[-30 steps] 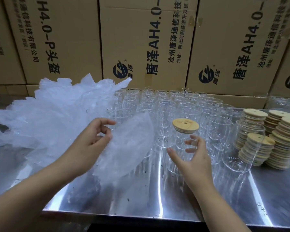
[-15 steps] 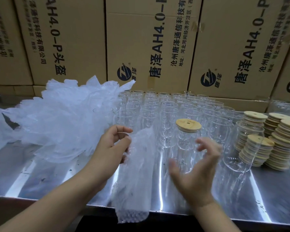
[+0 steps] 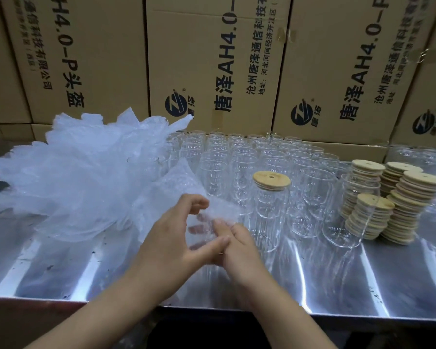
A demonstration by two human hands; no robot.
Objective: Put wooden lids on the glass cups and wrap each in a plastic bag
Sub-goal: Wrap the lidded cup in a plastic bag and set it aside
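Observation:
A glass cup (image 3: 271, 212) with a round wooden lid (image 3: 271, 180) stands at the front of several rows of bare glass cups (image 3: 239, 157). Just left of it, both my hands meet on one bubble plastic bag (image 3: 184, 187). My left hand (image 3: 176, 243) pinches the bag's edge between thumb and curled fingers. Fingers of my right hand (image 3: 239, 250) show through the film and grip the same edge. Neither hand touches the lidded cup.
A loose heap of plastic bags (image 3: 68, 177) covers the left of the steel table (image 3: 363, 278). Stacks of wooden lids (image 3: 398, 205) stand at the right, some inside a glass. Cardboard boxes (image 3: 212, 61) wall off the back.
My right hand has come left from beside the lidded cup and taken hold of the bag. My left hand has lifted the bag up to meet it.

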